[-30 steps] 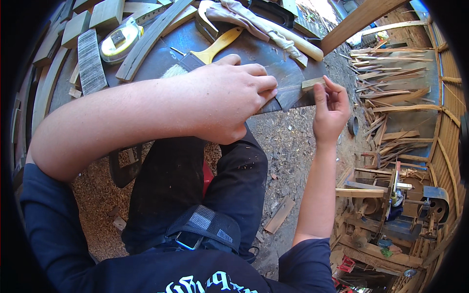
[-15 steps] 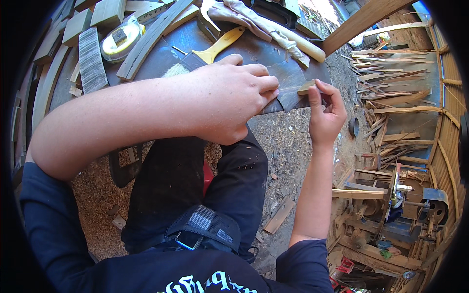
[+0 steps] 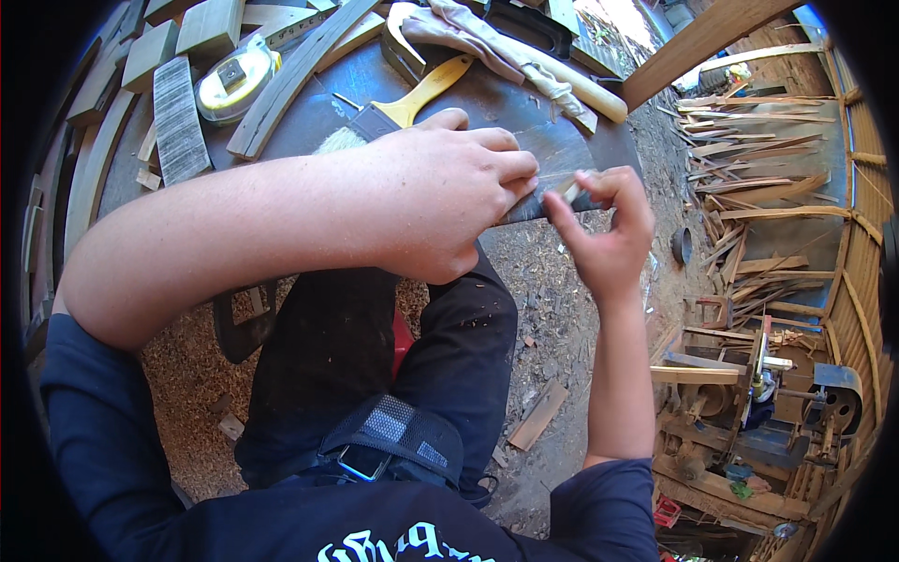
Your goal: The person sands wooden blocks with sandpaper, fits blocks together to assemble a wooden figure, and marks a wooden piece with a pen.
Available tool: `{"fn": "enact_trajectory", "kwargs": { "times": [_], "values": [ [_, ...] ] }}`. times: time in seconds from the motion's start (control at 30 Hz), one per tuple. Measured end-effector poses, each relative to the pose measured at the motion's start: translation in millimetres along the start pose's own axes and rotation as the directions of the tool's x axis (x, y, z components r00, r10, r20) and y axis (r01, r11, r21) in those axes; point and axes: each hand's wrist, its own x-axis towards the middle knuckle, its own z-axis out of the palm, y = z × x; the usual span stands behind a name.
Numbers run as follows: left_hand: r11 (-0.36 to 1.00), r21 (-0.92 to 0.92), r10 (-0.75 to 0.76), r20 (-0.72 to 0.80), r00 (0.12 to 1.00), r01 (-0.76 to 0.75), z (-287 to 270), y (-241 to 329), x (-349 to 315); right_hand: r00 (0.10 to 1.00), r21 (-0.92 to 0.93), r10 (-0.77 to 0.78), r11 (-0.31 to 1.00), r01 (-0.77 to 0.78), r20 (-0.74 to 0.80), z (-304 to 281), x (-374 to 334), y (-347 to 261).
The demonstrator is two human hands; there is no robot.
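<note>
Pinched between the thumb and fingertips of my right hand is a small wooden piece, held at the table's right edge. My left hand lies across the dark tabletop, its fingers curled and pressed down close to that piece. Whatever is under the left fingers is hidden. A paintbrush with a yellow handle and pale bristles lies just beyond my left wrist, partly covered by the forearm.
A tape measure, a dark curved wooden strip and several wood blocks lie at the far left. Beyond the brush are a crumpled cloth and a round wooden handle. Wood strips and machinery stand to the right.
My right hand has shifted slightly left and down, tilting the small wooden piece and bringing it nearer my left fingers. The left hand has hardly moved.
</note>
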Motion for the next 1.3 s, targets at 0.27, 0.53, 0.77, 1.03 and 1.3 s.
{"fn": "enact_trajectory", "kwargs": {
  "times": [0.27,0.53,0.77,1.03,1.3],
  "values": [
    [0.999,0.022,0.034,-0.022,0.999,-0.033,0.2,-2.4,0.8,1.0,0.038,0.02,0.999,-0.019,-0.006,1.6,5.2,-6.1],
    [0.992,-0.107,0.052,-0.116,0.992,-0.064,3.1,-6.8,2.5,0.998,0.075,0.053,0.996,-0.05,-0.04,9.3,10.2,7.0],
    [0.992,-0.12,0.041,-0.076,0.996,-0.05,-0.9,-7.8,7.5,0.965,0.111,0.25,0.964,-0.241,-0.076,0.8,18.6,28.8],
    [0.995,-0.091,0.024,-0.056,0.998,-0.029,-2.3,-4.1,10.0,0.937,0.219,0.348,0.917,-0.333,-0.035,-11.0,11.5,34.5],
    [0.997,-0.082,-0.009,-0.095,0.995,0.002,-10.9,-2.8,12.8,0.968,0.182,0.25,0.952,-0.245,-0.006,-10.6,5.4,22.4]
  ]
}}
